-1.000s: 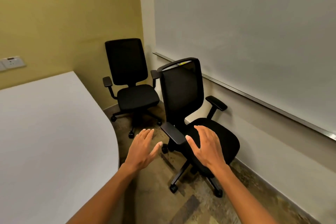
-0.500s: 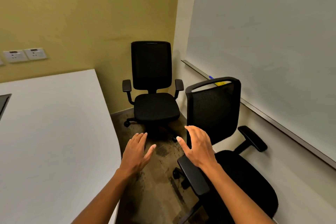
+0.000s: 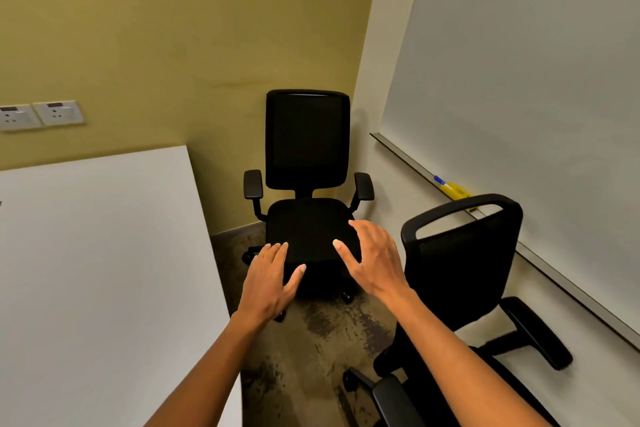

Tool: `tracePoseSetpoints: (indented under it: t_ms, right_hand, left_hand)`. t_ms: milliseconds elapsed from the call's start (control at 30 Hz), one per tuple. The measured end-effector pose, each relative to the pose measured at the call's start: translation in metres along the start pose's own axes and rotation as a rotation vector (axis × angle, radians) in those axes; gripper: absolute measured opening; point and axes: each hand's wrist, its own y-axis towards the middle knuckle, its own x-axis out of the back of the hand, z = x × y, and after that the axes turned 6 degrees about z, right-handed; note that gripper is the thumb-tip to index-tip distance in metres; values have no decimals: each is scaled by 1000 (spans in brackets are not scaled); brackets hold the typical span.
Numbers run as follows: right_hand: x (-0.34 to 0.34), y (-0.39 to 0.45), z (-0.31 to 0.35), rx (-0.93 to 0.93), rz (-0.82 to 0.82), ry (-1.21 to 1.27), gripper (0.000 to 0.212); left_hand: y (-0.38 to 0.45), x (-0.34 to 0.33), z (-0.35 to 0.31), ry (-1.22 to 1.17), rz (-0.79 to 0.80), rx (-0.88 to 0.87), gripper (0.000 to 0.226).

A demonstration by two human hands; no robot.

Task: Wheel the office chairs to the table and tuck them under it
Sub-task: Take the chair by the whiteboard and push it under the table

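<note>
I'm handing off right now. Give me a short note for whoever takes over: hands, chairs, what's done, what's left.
Left hand: open, empty, raised in front of the corner chair.
Right hand: open, empty, no grip on anything.
The corner chair stands against the yellow wall, facing out. The near chair stands on the right by the whiteboard, its back toward the table.
Done: neither chair is tucked in.
Left: wheel both chairs to the table and push them under.

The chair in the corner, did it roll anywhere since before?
No. The corner chair is parked against the yellow wall by the whiteboard, as earlier. Only the camera came closer.
</note>
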Motion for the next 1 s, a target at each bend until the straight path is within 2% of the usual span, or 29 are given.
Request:
tracePoseSetpoints:
  t_ms: [333,633,1000]
  right_hand:
    - [5,146,-38,19,-79,-3,59]
    - [16,285,-111,-24,-104,12,57]
    - [3,375,-179,-109,-70,38,61]
  left_hand:
    - [131,0,21,27,15,-40,69]
    - [277,7,11,137,9,-72,69]
    - [387,-4,9,223,86,-61,74]
